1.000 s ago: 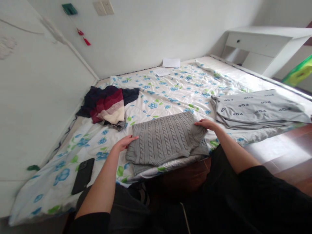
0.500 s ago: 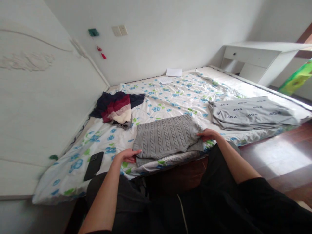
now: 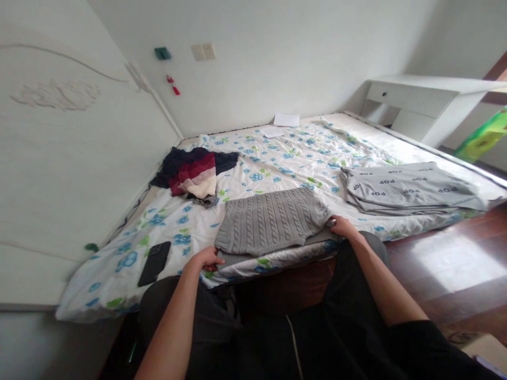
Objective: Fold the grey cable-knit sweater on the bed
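A grey cable-knit sweater (image 3: 271,221) lies folded flat at the near edge of the bed, on a white quilt with blue flowers (image 3: 277,158). My left hand (image 3: 204,259) is curled around the sweater's near left corner, and its fingers are partly hidden under the hem. My right hand (image 3: 341,227) pinches the sweater's right edge. A black phone (image 3: 154,264) lies face down on the quilt, left of my left hand.
A navy, maroon and cream striped garment (image 3: 194,174) lies crumpled beyond the sweater. To the right is a folded grey cloth printed POP (image 3: 407,190). Sheets of paper (image 3: 285,120) lie at the far edge. A white desk (image 3: 420,100) stands beyond the bed, above a wooden floor (image 3: 447,264).
My left hand has moved from the sweater's top to its near left corner. My right hand has shifted to the sweater's right edge. The view has tilted and turned slightly.
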Demonstrator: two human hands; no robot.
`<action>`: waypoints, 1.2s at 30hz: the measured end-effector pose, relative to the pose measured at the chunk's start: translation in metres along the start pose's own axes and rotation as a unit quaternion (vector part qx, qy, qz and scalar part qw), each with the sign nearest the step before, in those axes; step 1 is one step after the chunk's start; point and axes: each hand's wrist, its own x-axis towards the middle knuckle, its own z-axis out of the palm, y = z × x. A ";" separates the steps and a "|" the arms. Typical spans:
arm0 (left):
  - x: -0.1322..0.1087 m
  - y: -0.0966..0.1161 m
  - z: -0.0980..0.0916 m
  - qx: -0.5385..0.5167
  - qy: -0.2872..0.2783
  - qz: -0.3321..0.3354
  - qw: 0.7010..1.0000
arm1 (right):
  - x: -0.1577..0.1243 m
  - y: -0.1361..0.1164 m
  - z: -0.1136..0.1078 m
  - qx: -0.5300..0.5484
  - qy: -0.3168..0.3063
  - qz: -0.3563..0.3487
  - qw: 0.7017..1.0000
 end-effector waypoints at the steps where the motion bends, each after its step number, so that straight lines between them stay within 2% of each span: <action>1: 0.000 -0.001 -0.004 0.012 0.006 0.011 1.000 | -0.003 -0.001 0.004 -0.019 0.013 -0.006 1.000; 3: 0.000 -0.004 -0.014 0.037 0.055 0.038 0.997 | -0.011 -0.005 0.011 -0.052 0.045 -0.007 0.998; 5: -0.001 -0.006 -0.025 0.055 0.147 0.077 0.985 | -0.020 -0.012 0.015 -0.085 0.091 -0.002 0.992; 7: -0.002 0.000 -0.029 0.056 0.213 0.145 0.964 | -0.029 -0.021 0.015 -0.108 0.136 -0.005 0.985; 8: -0.003 0.006 -0.026 0.051 0.220 0.187 0.956 | -0.033 -0.026 0.014 -0.115 0.149 -0.014 0.982; 9: -0.004 0.014 -0.021 0.046 0.207 0.231 0.949 | -0.036 -0.031 0.013 -0.119 0.153 -0.032 0.981; 11: -0.007 0.036 -0.002 0.047 0.145 0.310 0.938 | -0.040 -0.042 0.014 -0.124 0.133 -0.096 0.979; 14: -0.009 0.069 0.032 0.095 0.057 0.375 0.921 | -0.039 -0.054 0.019 -0.125 0.066 -0.199 0.970; 16: -0.010 0.085 0.050 0.139 0.040 0.401 0.905 | -0.036 -0.056 0.022 -0.124 0.041 -0.222 0.966; 18: -0.008 0.094 0.059 0.172 0.044 0.420 0.890 | -0.031 -0.052 0.021 -0.119 0.036 -0.225 0.966; 20: -0.006 0.096 0.061 0.182 0.047 0.431 0.883 | -0.027 -0.044 0.016 -0.097 0.041 -0.231 0.967; 24: -0.002 0.091 0.058 0.160 0.026 0.429 0.889 | -0.026 -0.028 0.005 -0.032 0.068 -0.225 0.972; 27: -0.002 0.085 0.058 0.154 -0.020 0.413 0.897 | -0.028 -0.025 0.006 -0.026 0.000 -0.223 0.974; 29: 0.000 0.083 0.055 0.141 -0.074 0.403 0.901 | -0.029 -0.028 0.011 -0.039 -0.046 -0.229 0.972; 31: 0.006 0.084 0.046 0.108 -0.120 0.399 0.903 | -0.029 -0.032 0.017 -0.049 -0.051 -0.220 0.973; 32: 0.011 0.084 0.038 0.090 -0.119 0.400 0.904 | -0.029 -0.033 0.019 -0.052 -0.044 -0.206 0.976; 33: 0.018 0.085 0.029 0.076 -0.094 0.403 0.907 | -0.029 -0.035 0.020 -0.055 -0.034 -0.187 0.980; 34: 0.026 0.085 0.019 0.068 -0.044 0.408 0.910 | -0.029 -0.036 0.021 -0.060 -0.022 -0.166 0.984; 36: 0.047 0.086 -0.001 0.068 0.091 0.412 0.904 | -0.029 -0.038 0.022 -0.068 0.006 -0.124 0.990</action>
